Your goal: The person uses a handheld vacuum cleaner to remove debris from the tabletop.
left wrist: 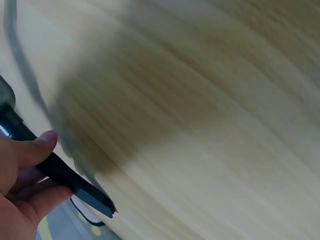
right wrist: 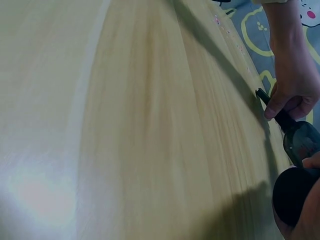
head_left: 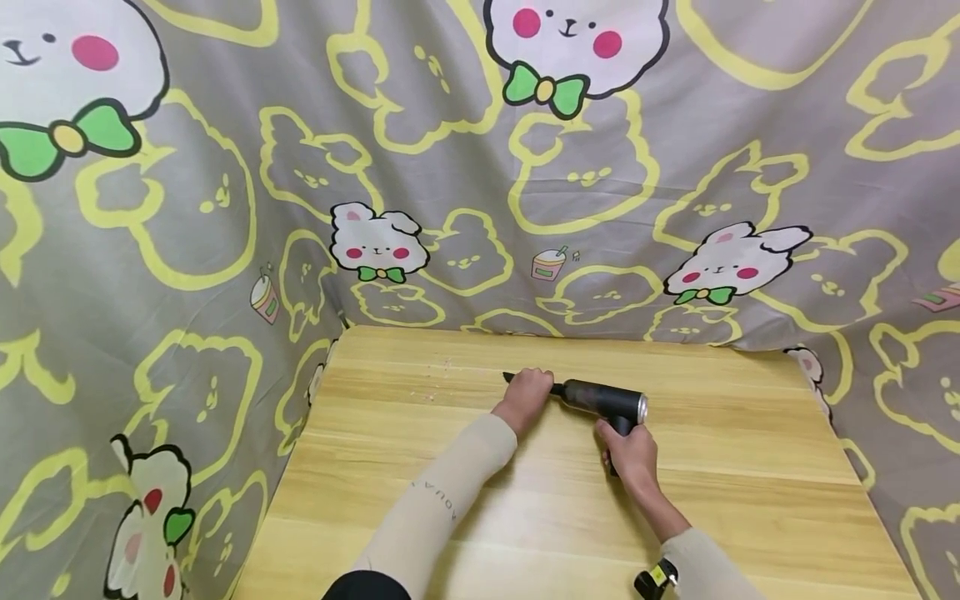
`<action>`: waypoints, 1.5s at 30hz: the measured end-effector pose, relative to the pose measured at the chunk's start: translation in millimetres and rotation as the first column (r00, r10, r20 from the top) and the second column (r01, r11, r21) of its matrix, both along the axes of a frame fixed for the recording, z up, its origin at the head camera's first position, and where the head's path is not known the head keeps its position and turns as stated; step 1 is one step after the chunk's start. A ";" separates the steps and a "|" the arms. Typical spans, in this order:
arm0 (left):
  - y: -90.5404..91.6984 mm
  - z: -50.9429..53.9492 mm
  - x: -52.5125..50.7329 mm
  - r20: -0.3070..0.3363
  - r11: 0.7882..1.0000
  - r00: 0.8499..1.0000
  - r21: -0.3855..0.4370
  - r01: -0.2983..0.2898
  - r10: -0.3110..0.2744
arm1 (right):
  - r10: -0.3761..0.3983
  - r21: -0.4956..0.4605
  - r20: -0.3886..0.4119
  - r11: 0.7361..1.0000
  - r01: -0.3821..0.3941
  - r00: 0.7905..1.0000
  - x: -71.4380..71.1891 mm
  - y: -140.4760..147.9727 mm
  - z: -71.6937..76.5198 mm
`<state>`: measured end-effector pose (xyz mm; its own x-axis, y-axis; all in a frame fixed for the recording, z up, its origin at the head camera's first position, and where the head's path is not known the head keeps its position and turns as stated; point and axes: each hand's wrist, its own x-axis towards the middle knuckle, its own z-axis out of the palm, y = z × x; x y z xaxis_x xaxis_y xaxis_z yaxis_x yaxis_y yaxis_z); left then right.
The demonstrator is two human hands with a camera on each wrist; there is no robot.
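A black handheld vacuum cleaner with a silver rear end is held above the wooden table. My right hand grips its handle. On its front is a narrow black nozzle, which my left hand holds between thumb and fingers; the nozzle's slanted tip sticks out past them, pointing left. Small pinkish bits lie scattered on the tabletop to the left of the tip, apart from it. In the right wrist view the vacuum's dark handle end partly hides the right hand.
The light wooden table meets a grey curtain with yellow and white cartoon animals at its back and both sides. A black and yellow device sits on the right wrist.
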<state>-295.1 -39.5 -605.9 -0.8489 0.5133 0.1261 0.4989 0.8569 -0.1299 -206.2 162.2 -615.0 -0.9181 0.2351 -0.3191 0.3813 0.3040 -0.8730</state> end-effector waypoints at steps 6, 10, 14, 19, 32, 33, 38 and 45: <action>-9.3 -1.3 -7.4 -0.009 0.999 0.999 0.006 -0.032 0.032 | 0.000 -0.001 -0.012 1.000 0.000 1.000 -6.8 -12.4 -1.1; -13.8 -2.0 -11.2 -0.003 0.999 0.999 0.025 -0.040 0.041 | 0.003 0.003 -0.018 1.000 -0.003 1.000 -11.2 -16.7 -0.9; -19.2 -1.6 -13.9 0.023 0.998 0.998 0.042 -0.055 0.054 | 0.018 0.010 -0.022 1.000 -0.018 1.000 -16.4 -20.5 -0.6; -26.5 0.5 -13.6 0.045 0.996 0.996 0.051 -0.073 0.070 | 0.045 0.020 -0.012 0.999 -0.045 0.999 -21.3 -26.1 -1.1; -38.8 0.2 -17.1 0.005 0.996 0.996 -0.020 -0.091 0.091 | 0.081 0.046 -0.046 0.996 -0.078 0.996 -30.4 -34.1 -0.5; -40.0 0.2 -17.7 0.014 0.996 0.996 -0.014 -0.094 0.094 | 0.087 0.049 -0.046 0.995 -0.084 0.995 -31.5 -34.5 0.0; -47.9 0.5 -20.3 0.062 0.993 0.991 0.011 -0.116 0.115 | 0.116 0.044 -0.036 0.993 -0.114 0.993 -38.6 -39.2 2.0; -58.6 7.2 -22.3 0.083 0.989 0.986 0.021 -0.149 0.147 | 0.152 0.082 -0.064 0.986 -0.146 0.986 -48.9 -47.9 3.2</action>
<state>-317.4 -98.1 -598.7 -0.9232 0.3786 0.0653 0.3743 0.9247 -0.0702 -255.1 114.3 -611.8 -0.9640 0.1154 -0.2395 0.2659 0.4197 -0.8678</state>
